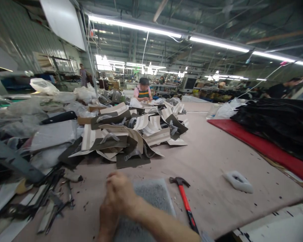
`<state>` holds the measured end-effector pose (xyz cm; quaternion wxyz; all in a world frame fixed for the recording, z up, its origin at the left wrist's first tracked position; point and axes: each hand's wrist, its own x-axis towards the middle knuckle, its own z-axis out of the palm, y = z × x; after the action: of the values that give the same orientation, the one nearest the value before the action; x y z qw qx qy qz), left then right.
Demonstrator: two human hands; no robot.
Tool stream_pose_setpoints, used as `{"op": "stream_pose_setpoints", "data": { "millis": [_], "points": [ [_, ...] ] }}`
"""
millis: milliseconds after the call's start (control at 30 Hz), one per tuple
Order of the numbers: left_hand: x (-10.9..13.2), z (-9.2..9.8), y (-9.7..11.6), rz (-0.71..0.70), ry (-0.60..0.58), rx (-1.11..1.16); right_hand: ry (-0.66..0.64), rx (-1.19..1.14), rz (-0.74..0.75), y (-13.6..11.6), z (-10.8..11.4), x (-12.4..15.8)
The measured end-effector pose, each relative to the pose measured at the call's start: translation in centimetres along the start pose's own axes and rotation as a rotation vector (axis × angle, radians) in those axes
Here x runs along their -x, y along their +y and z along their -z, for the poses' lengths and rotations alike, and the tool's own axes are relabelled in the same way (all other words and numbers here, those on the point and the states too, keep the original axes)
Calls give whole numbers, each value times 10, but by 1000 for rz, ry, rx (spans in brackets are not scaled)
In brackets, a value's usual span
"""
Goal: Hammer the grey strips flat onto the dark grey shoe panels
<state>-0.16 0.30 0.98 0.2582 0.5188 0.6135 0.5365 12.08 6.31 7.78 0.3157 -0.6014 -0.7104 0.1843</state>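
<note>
My right hand (122, 191) reaches in from the lower right, its fingers curled closed. It is pressed against my left hand (108, 210), which comes up from the bottom edge and also looks closed. Whatever they hold between them is hidden by the fingers and slightly blurred. Both hands are above the left edge of a grey speckled slab (154, 195) on the table. To the right of the slab lies a claw hammer (184, 196) with a red and black handle, apart from my hands.
Behind my hands rises a heap of curved grey and beige panels (131, 134). Cutters and other tools (53, 198) lie at left, near plastic-wrapped bundles (53, 134). A white roll (238, 181) and black material (280, 124) on red sheet are right. A person (143, 90) sits across the table.
</note>
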Motion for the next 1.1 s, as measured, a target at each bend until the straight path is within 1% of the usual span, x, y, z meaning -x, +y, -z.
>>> {"op": "stream_pose_setpoints", "data": {
  "millis": [167, 267, 333, 400, 467, 567, 633, 700, 767, 800, 867, 933, 967, 1033, 1067, 1100],
  "points": [
    [-1, 1, -1, 86, -74, -5, -43, 157, -186, 76, 39, -59],
    [-1, 0, -6, 137, -77, -11, -129, 177, -237, 108, 47, -77],
    [-2, -1, -7, 147, -71, -5, -167, 174, -253, 117, 47, -81],
    [-2, -1, -6, 142, -62, 3, -157, 162, -252, 117, 48, -82],
    [-2, -1, -2, 137, -60, 2, -98, 138, -233, 113, 57, -83],
    [-2, 0, 2, 132, -68, 7, 45, 69, -190, 103, 83, -77],
    [-2, 0, 2, 123, -73, 18, 127, 18, -172, 92, 103, -62],
    [-2, 0, 0, 121, -76, 26, 184, -100, -172, 76, 116, -34],
    [-3, -1, -3, 137, -75, 40, 223, -365, -201, 55, 117, 4],
    [-2, -1, -4, 152, -74, 59, 232, -533, -228, 44, 113, 26],
    [-2, -1, -7, 196, -63, 130, 220, -836, -309, 25, 94, 68],
    [0, 1, -8, 258, -14, 223, 168, -1004, -405, 13, 66, 104],
    [1, 3, -8, 284, 29, 266, 135, -1060, -458, 10, 50, 118],
    [3, 6, -5, 301, 118, 337, 56, -1131, -575, 10, 20, 138],
    [3, 8, -3, 288, 138, 363, 22, -1145, -622, 12, 7, 145],
    [3, 8, 0, 266, 127, 382, -3, -1143, -652, 14, -3, 148]
  ]
}}
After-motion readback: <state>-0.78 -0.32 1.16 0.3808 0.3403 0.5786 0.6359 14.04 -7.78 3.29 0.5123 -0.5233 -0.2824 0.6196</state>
